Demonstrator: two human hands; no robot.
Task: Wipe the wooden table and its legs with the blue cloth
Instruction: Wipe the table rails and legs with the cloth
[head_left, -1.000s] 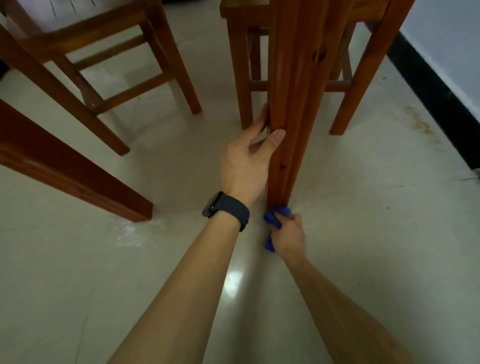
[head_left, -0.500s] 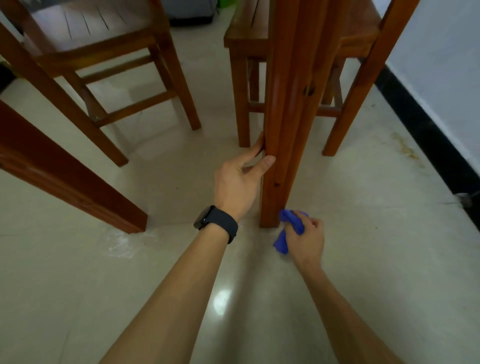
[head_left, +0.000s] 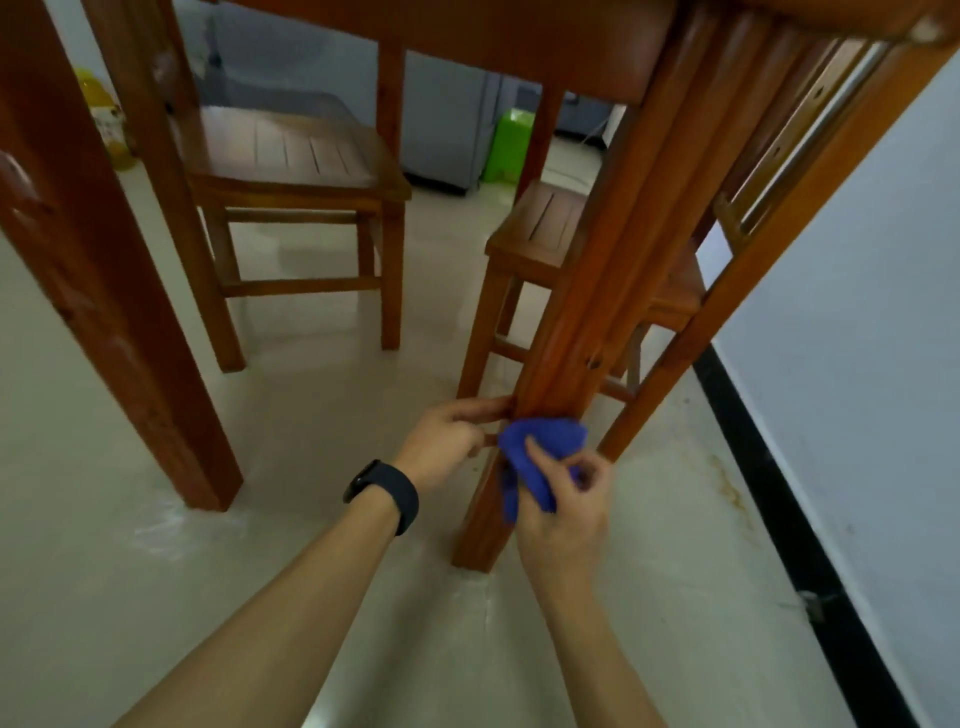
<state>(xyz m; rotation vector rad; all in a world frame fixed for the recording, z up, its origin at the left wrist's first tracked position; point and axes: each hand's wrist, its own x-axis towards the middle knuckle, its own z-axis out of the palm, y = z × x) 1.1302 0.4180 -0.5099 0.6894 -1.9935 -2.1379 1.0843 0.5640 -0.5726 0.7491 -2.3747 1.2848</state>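
Observation:
A ridged wooden table leg (head_left: 587, 312) runs from the table's underside (head_left: 519, 36) down to the floor at centre. My right hand (head_left: 561, 504) grips the bunched blue cloth (head_left: 540, 447) and holds it against the leg's lower part, a little above the foot. My left hand (head_left: 447, 441), with a black watch on its wrist, holds the leg's left edge at the same height, fingers curled on the wood. Another thick table leg (head_left: 104, 291) stands at the left.
Two wooden chairs stand under the table: one (head_left: 291, 166) at the back left, one (head_left: 540, 228) just behind the leg I hold. A white wall with black skirting (head_left: 779, 509) runs along the right. A green bin (head_left: 511, 145) and a yellow bottle (head_left: 104, 119) sit far back.
My right hand has lifted the blue cloth from the leg's foot at the floor up onto the leg. My view has tilted up, showing the table's underside. My left hand stays on the leg.

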